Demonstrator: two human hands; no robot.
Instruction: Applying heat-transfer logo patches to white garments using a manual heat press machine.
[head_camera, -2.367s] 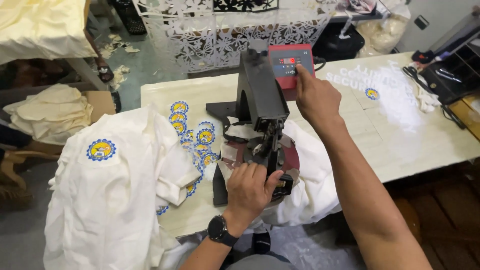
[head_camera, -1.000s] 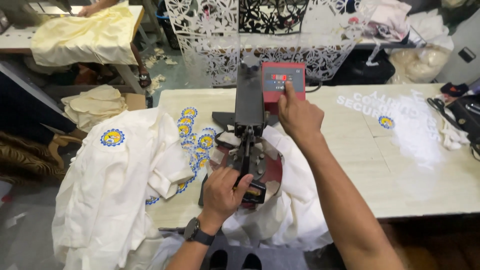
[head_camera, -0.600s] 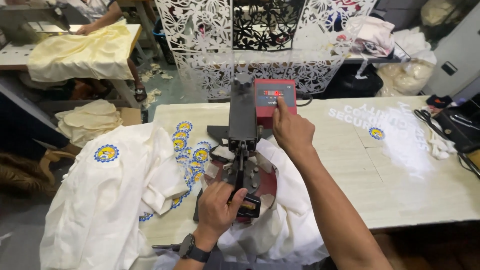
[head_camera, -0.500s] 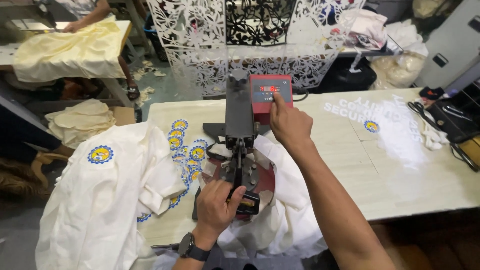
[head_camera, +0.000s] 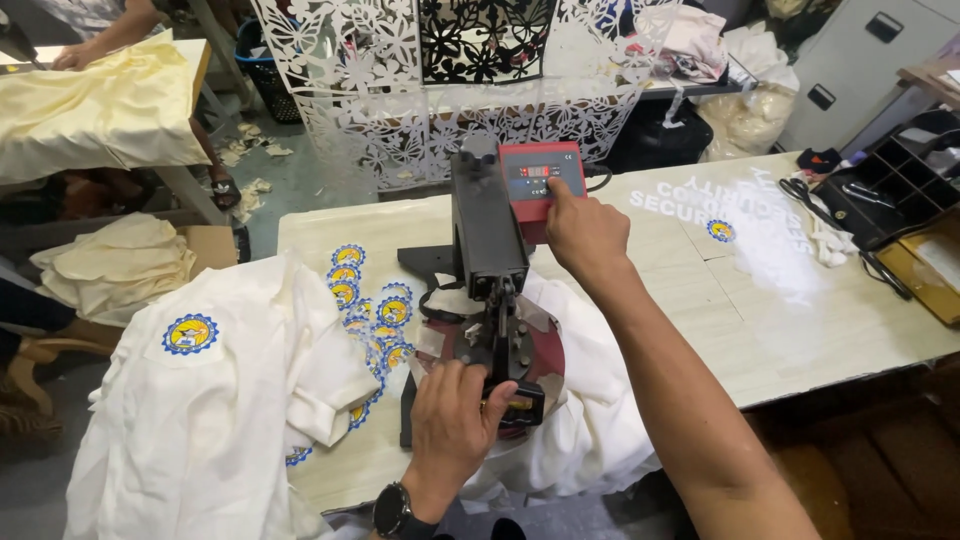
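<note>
At the left a white garment (head_camera: 200, 420) is heaped beside round badges (head_camera: 370, 305) within reach, the press handle (head_camera: 505, 400) is gripped by the left hand (head_camera: 455, 430), fingers wrapped, to steady it, while the red control panel (head_camera: 543, 180) at the bench's (head_camera: 800, 320) far side is touched by the right hand's (head_camera: 585, 235) extended forefinger, other fingers curled.

Matt black metal press (head_camera: 487, 235) (white cloth (head_camera: 590, 420))

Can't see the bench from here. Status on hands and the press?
Left hand gripping the press handle. Right hand, fingertip on the red control panel. White garment under the heat press. Round patches lying beside it, nothing blocking.
</note>
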